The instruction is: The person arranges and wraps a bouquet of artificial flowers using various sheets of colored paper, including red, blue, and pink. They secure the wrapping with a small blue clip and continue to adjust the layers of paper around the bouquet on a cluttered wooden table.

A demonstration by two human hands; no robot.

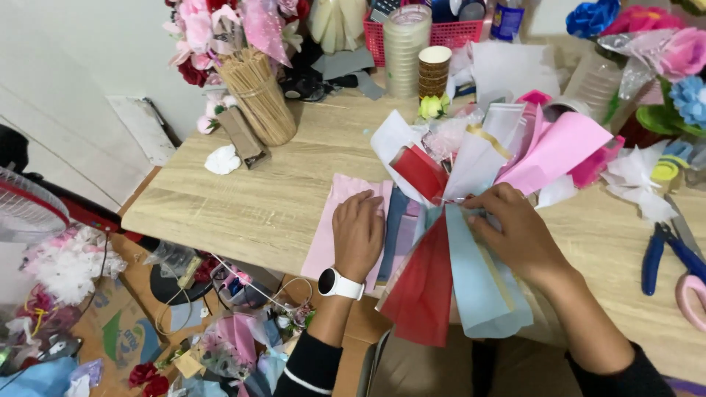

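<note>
Paper bundle (471,220) under right hand (515,228), left hand (358,231) beside

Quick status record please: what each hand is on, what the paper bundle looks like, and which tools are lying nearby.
left hand: flat, palm down on pink paper sheet
right hand: pinching the waist of the paper bundle
paper bundle: red, light blue, pink and white sheets, fanned above and below the pinch
surface: wooden table
tools: blue-handled pliers and pink-handled scissors, right of the bundle, untouched
other: bundle of wooden sticks, upper left
</note>
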